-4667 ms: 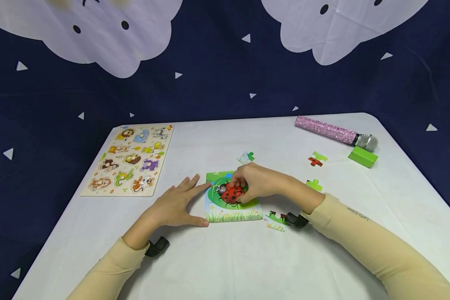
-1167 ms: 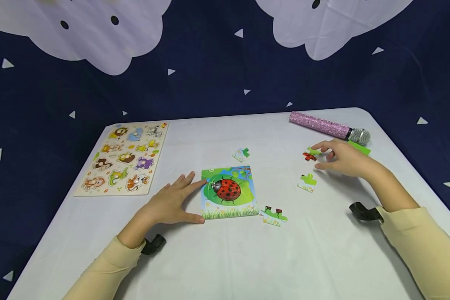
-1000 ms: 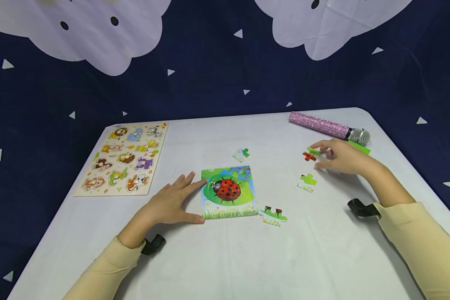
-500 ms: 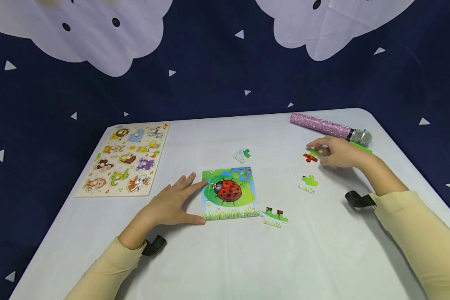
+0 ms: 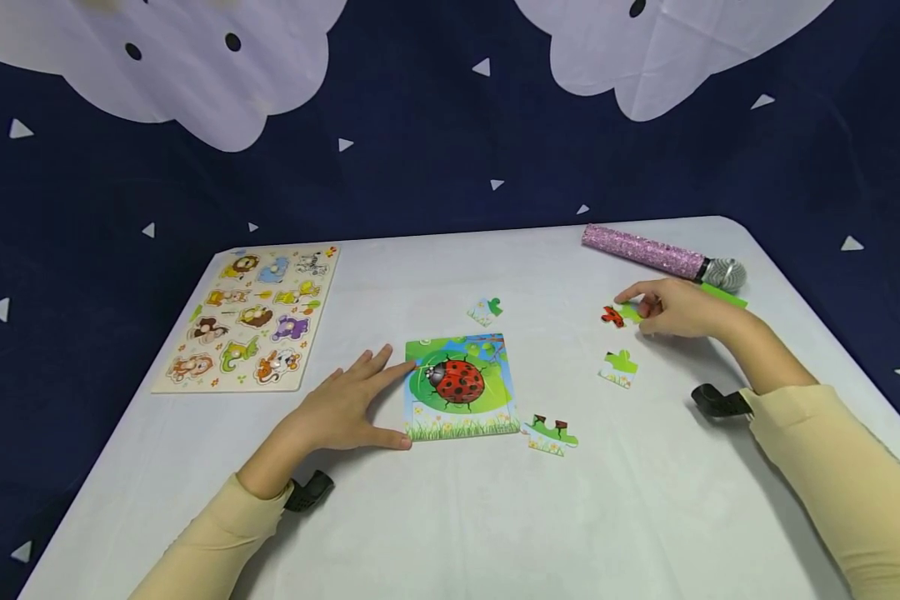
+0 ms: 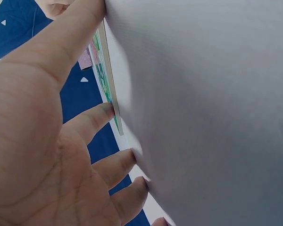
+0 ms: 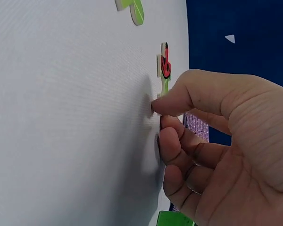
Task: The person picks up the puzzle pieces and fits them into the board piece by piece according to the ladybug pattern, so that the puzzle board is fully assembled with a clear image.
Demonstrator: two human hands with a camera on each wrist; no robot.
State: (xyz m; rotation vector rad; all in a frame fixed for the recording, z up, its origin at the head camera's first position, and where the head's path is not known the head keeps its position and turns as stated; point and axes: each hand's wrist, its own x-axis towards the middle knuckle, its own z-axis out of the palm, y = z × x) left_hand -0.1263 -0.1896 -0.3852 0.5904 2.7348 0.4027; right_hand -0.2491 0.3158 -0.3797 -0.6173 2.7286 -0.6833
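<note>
A square ladybug puzzle [image 5: 461,423] lies flat on the white table. My left hand [image 5: 342,410] rests beside it with fingers spread, index fingertip and thumb tip at its left edge. Over on the right, my right hand [image 5: 675,308] pinches a red-and-green puzzle piece [image 5: 612,317] between thumb and fingers, on or just above the cloth. In the right wrist view the thumb covers part of that puzzle piece [image 7: 165,68]. A green piece with a flowered edge [image 5: 619,367] lies just in front of this hand.
Two more loose pieces lie near the ladybug: one behind it [image 5: 485,311], one at its lower right corner [image 5: 551,435]. An animal peg board [image 5: 249,321] sits at the left. A pink glitter microphone [image 5: 645,252] and a green block [image 5: 724,295] are back right.
My right hand has gone from the ladybug puzzle to the red-and-green piece at the right. Its fingers have closed in and the piece has turned. The left hand has stayed put.
</note>
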